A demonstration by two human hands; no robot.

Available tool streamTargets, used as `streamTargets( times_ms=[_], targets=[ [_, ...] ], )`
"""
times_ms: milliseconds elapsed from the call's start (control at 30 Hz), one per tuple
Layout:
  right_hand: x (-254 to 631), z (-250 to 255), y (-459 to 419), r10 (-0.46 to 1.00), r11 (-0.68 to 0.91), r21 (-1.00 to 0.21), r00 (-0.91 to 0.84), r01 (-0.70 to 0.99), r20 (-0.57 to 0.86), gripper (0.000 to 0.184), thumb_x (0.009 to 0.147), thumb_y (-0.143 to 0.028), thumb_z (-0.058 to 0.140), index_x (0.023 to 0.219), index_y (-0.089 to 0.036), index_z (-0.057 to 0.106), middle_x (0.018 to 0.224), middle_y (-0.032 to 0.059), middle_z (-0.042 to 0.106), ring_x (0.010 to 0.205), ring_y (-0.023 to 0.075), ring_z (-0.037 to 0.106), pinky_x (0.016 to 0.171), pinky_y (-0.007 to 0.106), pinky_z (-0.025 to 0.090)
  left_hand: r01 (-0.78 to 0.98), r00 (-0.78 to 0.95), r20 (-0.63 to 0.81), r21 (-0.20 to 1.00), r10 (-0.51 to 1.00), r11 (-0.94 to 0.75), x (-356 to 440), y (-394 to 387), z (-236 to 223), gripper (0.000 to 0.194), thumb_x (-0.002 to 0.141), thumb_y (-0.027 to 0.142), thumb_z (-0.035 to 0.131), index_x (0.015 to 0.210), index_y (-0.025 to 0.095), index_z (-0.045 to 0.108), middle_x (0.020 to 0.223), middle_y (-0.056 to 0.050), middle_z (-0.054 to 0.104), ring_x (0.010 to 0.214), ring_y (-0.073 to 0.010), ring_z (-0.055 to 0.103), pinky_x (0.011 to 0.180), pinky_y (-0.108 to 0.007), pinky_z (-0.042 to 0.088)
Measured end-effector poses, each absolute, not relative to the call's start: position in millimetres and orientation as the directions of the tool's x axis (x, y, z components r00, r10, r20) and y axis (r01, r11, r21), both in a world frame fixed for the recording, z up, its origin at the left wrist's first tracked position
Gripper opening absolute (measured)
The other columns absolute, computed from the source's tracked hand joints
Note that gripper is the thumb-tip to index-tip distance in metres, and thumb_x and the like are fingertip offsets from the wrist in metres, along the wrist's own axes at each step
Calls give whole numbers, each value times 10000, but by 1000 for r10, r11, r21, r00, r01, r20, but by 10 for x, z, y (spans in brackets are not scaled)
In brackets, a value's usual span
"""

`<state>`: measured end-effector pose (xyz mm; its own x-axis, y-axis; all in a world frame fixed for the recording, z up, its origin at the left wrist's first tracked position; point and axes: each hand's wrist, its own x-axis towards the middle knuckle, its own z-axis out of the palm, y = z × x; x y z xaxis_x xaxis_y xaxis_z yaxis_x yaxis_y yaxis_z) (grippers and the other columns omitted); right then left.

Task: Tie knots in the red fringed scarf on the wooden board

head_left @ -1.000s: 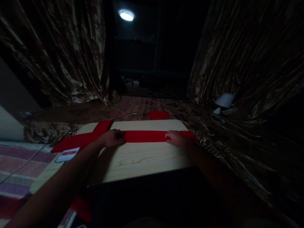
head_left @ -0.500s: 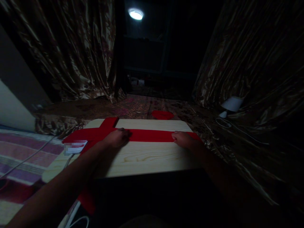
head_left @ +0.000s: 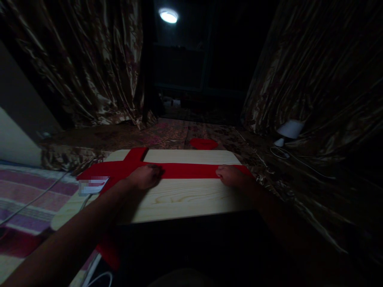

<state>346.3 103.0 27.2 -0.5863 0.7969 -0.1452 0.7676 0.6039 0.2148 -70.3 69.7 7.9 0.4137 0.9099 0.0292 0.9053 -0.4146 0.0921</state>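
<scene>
A long red cloth strip (head_left: 188, 171) lies flat across a pale wooden tabletop (head_left: 182, 195). My left hand (head_left: 146, 176) is closed on it left of the middle, with the fingers curled in. Toward the right end, my right hand (head_left: 229, 174) grips the same strip, and the stretch between both hands looks straight. Another red band (head_left: 136, 154) crosses at the left, running over the far edge; a red end hangs below the near edge, partly behind my left forearm. The fingertips are in shadow.
A white blurred item (head_left: 94, 186) with a cable lies at the table's left. Beyond the far edge is a red piece (head_left: 204, 143) on patterned fabric. A small white lamp (head_left: 290, 129) stands at right. Curtains (head_left: 113, 71) flank a dark window; striped bedding (head_left: 32, 195) is at left.
The view has shifted slightly. Both hands stay at about the same places on the red strip, and the strip looks nearly unchanged.
</scene>
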Motion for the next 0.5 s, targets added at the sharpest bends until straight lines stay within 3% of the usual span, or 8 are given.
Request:
streamTargets(
  times_ms=[133, 233, 367, 500],
  targets=[
    [3504, 275, 1056, 812, 583, 203, -559, 787, -167, 335, 821, -62, 499, 1067, -189, 688, 1173, 122, 679, 1061, 225, 620, 877, 307, 452, 904, 421, -47, 105, 906, -415, -735, 762, 138, 413, 877, 406, 549, 1256, 275, 649, 1212, -104, 679, 1072, -251, 649, 913, -318, 497],
    [3537, 197, 1092, 834, 550, 235, -538, 801, -120, 416, 891, -56, 429, 1238, -172, 627, 1304, 162, 621, 1160, 239, 598, 961, 343, 441, 895, 446, -47, 28, 894, -445, -734, 845, 150, 516, 856, 351, 582, 1357, 230, 568, 1241, -154, 644, 1089, -277, 635, 919, -351, 492],
    [3504, 117, 1114, 866, 493, 333, -489, 804, -101, 435, 924, -73, 385, 1310, -126, 579, 1291, 221, 602, 1096, 273, 638, 921, 377, 475, 877, 469, -77, -82, 880, -474, -663, 930, 160, 524, 883, 305, 526, 1395, 194, 514, 1207, -194, 628, 1073, -321, 623, 854, -403, 508],
    [3412, 117, 1101, 896, 435, 358, -437, 826, -80, 446, 912, -91, 390, 1323, -98, 563, 1244, 241, 616, 1055, 293, 658, 868, 378, 494, 912, 392, -53, -112, 919, -395, -597, 964, 142, 502, 882, 351, 520, 1356, 185, 529, 1184, -189, 628, 1042, -328, 628, 830, -418, 511]
  ],
)
